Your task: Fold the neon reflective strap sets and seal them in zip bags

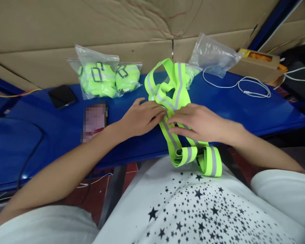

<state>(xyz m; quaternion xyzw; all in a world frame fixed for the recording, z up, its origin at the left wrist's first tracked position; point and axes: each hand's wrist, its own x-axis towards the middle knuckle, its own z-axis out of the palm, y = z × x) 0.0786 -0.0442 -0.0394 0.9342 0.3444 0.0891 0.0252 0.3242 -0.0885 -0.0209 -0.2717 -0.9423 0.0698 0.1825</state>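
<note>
A neon yellow-green reflective vest (179, 88) made of straps with grey stripes lies spread over the blue table. Two of its strap ends curl over the front edge towards my shirt. My left hand (144, 117) is at the vest's left side, thumb and fingertips drawn together on a strap near the middle. From the right, my right hand (197, 122) rests across the straps, its fingers stretched out and slightly apart. The fingertips of both hands nearly meet, and parts of the straps are hidden under them.
Clear bags of folded neon vests (100, 79) stand at the back left, with a black wallet-like item (62, 96) and a phone (95, 120) nearby. An empty plastic bag (213, 56), white cable (254, 86) and cardboard box (259, 66) lie back right on the blue table (234, 112).
</note>
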